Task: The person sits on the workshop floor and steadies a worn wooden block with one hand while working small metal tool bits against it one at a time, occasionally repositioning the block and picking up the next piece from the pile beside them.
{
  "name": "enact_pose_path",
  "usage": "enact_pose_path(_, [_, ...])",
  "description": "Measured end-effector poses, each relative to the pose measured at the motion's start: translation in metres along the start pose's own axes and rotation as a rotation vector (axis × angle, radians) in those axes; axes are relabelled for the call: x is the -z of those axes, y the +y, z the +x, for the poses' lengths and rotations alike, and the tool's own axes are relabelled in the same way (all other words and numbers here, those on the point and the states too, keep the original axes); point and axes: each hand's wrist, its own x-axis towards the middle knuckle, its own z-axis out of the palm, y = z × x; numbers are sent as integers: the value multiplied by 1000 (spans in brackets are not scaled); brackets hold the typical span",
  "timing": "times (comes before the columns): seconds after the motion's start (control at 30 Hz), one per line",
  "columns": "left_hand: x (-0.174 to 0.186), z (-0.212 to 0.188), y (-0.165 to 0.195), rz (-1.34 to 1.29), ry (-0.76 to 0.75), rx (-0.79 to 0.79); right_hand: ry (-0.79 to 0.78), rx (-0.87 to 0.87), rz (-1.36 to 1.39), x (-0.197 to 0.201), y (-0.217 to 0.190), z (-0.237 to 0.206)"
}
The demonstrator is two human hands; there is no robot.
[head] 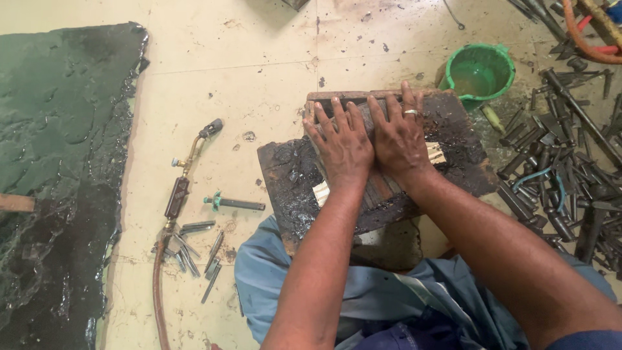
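Both hands press flat on a dark, oily wooden block (447,155) that lies just beyond the person's knees, its long axis running left to right and tilted slightly. The left hand (340,146) and right hand (400,133) lie side by side, fingers spread and pointing away, covering a ribbed piece whose shape I cannot tell. Left of the hands lies a brass torch (184,178). Beyond the right hand stands a green bucket (479,71); to its right, a heap of metal rods (564,175).

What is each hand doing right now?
Left hand: open, palm flat on the dark greasy wooden block.
Right hand: open, pressing flat beside it.
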Motion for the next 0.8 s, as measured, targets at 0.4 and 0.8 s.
enact_pose_path(0.4, [7,0,-1,28,-21,-11,6,-10,-13,2,-1,2])
enact_pose_path(0.8, [6,1,-1,4,-24,-12,15,-18,-3,1,-1,2])
